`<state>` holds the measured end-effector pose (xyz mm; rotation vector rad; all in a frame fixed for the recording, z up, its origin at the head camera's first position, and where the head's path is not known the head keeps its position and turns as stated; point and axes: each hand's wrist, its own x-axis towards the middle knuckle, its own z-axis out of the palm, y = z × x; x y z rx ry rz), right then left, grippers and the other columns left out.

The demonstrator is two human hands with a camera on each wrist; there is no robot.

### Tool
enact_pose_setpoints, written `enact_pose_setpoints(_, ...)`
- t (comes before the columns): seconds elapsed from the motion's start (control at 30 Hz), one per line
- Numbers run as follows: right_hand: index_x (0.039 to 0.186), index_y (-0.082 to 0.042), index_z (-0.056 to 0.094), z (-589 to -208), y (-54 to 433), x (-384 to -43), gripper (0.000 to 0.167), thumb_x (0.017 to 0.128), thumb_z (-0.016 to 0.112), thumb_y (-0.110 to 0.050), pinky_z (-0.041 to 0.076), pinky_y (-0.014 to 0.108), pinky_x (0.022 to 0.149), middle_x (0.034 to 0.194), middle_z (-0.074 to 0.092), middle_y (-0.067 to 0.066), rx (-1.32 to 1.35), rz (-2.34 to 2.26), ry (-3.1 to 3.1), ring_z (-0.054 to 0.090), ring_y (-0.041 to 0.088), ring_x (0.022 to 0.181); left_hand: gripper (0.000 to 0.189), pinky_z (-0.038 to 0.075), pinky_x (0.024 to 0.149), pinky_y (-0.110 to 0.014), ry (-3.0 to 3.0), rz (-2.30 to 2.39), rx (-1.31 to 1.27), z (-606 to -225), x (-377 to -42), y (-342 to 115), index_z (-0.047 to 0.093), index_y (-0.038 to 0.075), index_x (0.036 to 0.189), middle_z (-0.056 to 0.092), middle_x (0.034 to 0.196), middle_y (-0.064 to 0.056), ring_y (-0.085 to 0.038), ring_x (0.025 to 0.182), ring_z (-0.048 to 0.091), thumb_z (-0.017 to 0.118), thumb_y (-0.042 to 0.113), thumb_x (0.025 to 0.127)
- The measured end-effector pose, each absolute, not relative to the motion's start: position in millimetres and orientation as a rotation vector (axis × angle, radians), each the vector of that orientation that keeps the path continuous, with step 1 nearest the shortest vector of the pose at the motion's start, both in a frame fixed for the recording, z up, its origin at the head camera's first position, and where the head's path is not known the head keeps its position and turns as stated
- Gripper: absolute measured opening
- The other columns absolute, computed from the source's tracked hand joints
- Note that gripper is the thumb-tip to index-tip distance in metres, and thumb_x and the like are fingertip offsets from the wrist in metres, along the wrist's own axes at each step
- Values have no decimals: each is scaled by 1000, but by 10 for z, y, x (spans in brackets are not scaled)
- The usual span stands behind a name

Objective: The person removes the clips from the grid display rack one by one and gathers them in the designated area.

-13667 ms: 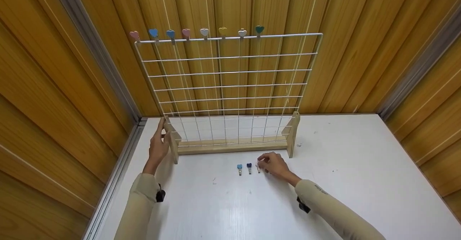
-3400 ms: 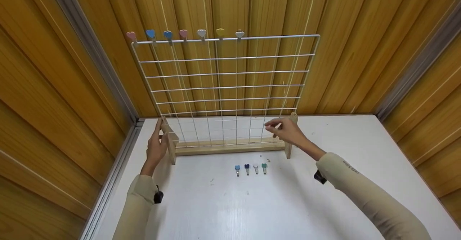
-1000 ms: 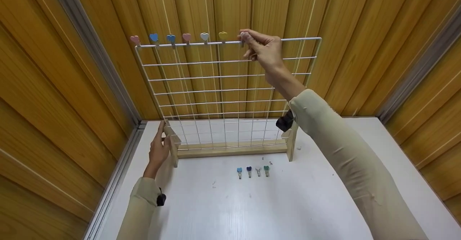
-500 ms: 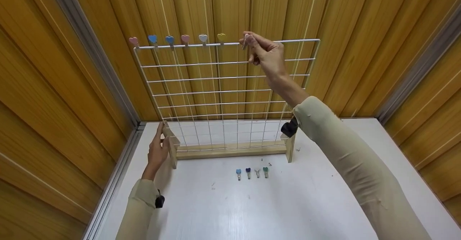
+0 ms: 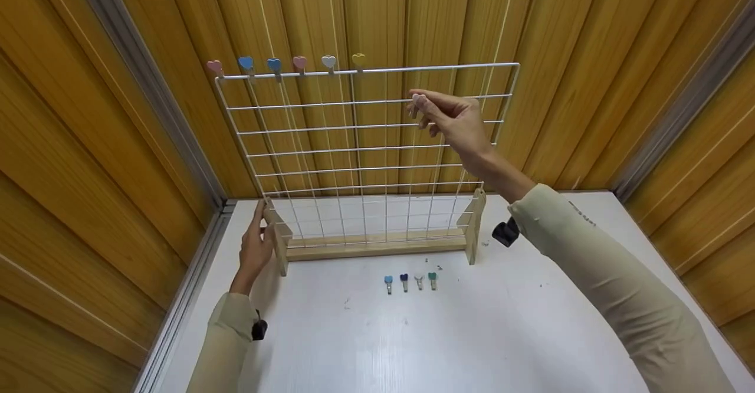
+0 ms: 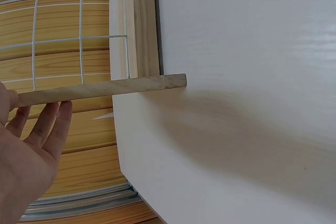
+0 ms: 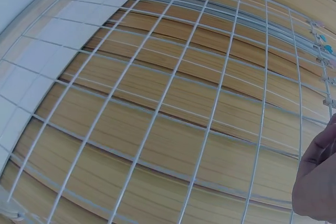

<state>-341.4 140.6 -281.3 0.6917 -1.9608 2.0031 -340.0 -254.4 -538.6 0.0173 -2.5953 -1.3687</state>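
My right hand point(image 5: 466, 127) pinches a white heart clip point(image 5: 418, 99) between thumb and fingers, in front of the wire grid point(image 5: 436, 68) and below its top bar. In the right wrist view only part of that hand point(image 7: 317, 177) shows, at the right edge. My left hand point(image 5: 255, 254) grips the left side of the wooden stand point(image 5: 377, 251); the left wrist view has its fingers under the wooden side piece point(image 6: 105, 88). Along the bar's left half sit several heart clips, from a pink clip point(image 5: 214, 66) to a yellow clip point(image 5: 358, 59).
On the white table point(image 5: 330, 346), before the stand, lie a light blue clip point(image 5: 388, 279), a navy clip point(image 5: 404, 277), a white clip point(image 5: 419, 277) and a green clip point(image 5: 432, 277) in a row. Wood-patterned walls point(image 5: 590, 86) enclose the table's back and sides.
The right hand took the white heart clip off the top bar and brought it down and right. Earlier, the green clip went from the bar to the table row. The left hand stays put.
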Motion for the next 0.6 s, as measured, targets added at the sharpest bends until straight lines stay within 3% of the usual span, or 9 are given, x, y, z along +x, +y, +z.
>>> enact_pose_setpoints(0.6,126,5,69,-3221,1813,-3283,29,102,62,-8,58,22,70,92,78,1,631,1981,-2109,71,10,79,63,51,92,-62,-2600,-1347,-17,-5377,-3376,-2540,8,25,167,24,169,-18,-47,130,55,38,16,112)
